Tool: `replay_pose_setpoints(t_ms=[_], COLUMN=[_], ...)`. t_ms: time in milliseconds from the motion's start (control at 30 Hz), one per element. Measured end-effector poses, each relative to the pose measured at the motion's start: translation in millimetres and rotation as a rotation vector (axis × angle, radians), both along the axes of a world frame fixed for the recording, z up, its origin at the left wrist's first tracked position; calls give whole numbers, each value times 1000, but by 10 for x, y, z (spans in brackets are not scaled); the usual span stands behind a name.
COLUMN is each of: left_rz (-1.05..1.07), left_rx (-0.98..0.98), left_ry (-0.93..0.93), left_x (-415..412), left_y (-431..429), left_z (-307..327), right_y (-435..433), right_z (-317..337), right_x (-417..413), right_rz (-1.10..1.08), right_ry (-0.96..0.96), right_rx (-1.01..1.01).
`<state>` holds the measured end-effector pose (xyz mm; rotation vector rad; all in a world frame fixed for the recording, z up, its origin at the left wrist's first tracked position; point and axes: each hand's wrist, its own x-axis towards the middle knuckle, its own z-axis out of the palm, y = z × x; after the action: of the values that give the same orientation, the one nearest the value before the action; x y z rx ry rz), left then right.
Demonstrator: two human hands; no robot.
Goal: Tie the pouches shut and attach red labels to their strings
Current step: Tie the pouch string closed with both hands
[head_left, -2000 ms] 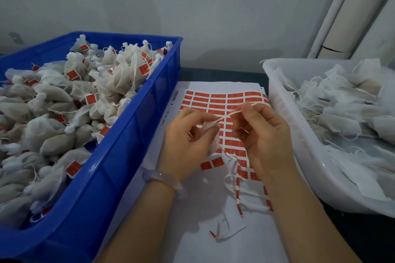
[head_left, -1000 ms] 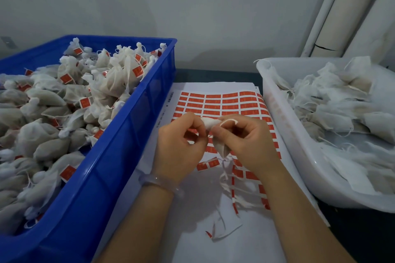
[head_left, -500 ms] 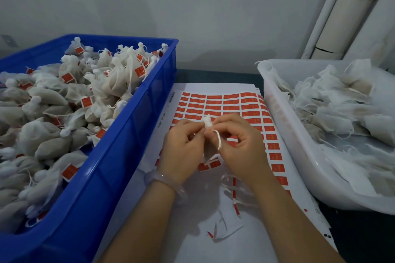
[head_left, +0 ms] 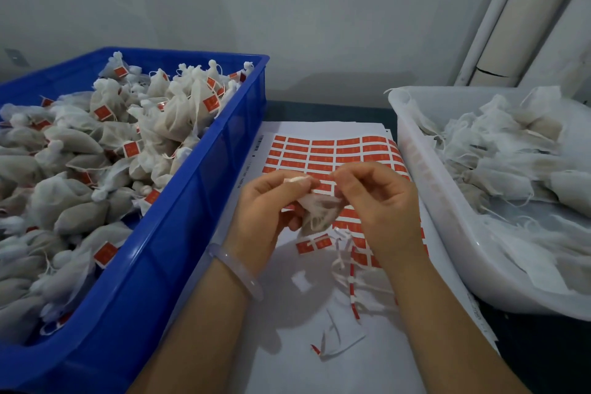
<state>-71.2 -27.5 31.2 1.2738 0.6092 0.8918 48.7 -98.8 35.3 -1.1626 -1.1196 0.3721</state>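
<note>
Together, two hands (head_left: 271, 205) (head_left: 380, 208) pinch one pouch (head_left: 319, 214) between two bins (head_left: 179, 233) (head_left: 428, 176).

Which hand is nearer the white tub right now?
Right. The right hand is close beside the white tub's near wall; the left hand is farther away, across the held pouch, nearer the blue crate.

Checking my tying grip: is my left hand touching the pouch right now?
Touching. The head view shows the left hand pinching the pouch at its gathered top.

Left hand (head_left: 271, 201), right hand (head_left: 379, 201) close together, both pinching
</note>
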Motion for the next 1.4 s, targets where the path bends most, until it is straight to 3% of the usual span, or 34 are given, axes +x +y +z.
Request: replay_pose_setpoints(t_ms=[100, 233, 467, 600, 867, 1033, 1300, 1400], left_rz=[-114, -85, 113, 138, 75, 95, -86, -111], left_rx=[38, 1, -290, -475, -468, -380, -84, -27], left_ry=[-6, -5, -58, -138, -132, -98, 184, 135], left_x=[13, 24, 22, -9, 2, 20, 100, 111], left_y=[-30, -33, 46, 69, 96, 113, 21, -32], left_z=[10, -8, 2, 4, -67, -91, -131, -128], right_y=[-10, -6, -22, 10, 75, 70, 15, 28], right_z=[19, -7, -80, -153, -194, -155, -30, -21], right_x=[17, 28, 35, -10, -64, 5, -50, -43], right_rz=[-13, 1, 52, 94, -35, -43, 53, 61], right_ry=[40, 13, -414, -689, -769, -655, -74, 43], right_rx=[-55, -69, -63, -203, -7, 19, -92, -119])
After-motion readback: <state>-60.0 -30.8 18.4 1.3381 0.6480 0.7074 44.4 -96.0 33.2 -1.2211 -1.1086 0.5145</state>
